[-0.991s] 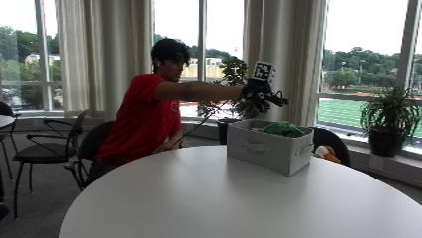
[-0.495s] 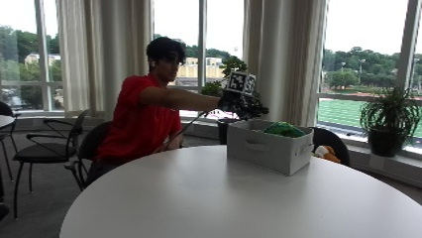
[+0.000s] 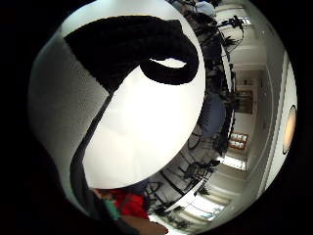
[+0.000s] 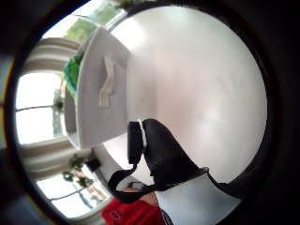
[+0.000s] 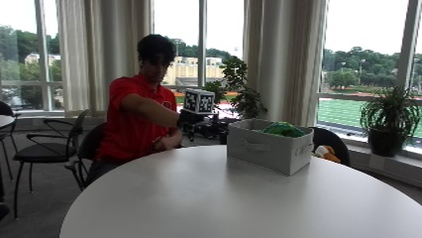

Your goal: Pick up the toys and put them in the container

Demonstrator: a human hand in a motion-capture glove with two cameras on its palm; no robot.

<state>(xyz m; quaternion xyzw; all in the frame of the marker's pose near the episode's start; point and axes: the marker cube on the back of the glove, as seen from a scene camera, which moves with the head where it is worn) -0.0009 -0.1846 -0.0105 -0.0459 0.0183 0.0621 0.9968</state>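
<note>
Grey fabric container [image 5: 269,147] stood on white table [image 5: 198,198] | green toy [image 5: 284,130] lay inside it | gloved right hand [image 5: 198,126] hung beside container, fingers curled, holding nothing | next: locate remaining toys before reaching, approach from above.

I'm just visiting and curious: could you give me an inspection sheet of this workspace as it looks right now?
Surface: round white table, bare around the container.
Job's things: grey fabric container on the table's far side; green toy inside it; orange toy beyond the table edge.
Clutter: nothing seen.
Hand: gloved right hand raised beside the container, holding nothing; fingers loosely curled.
Cables: nothing noted.
Surroundings: windows, curtains, potted plants, black chairs.
</note>
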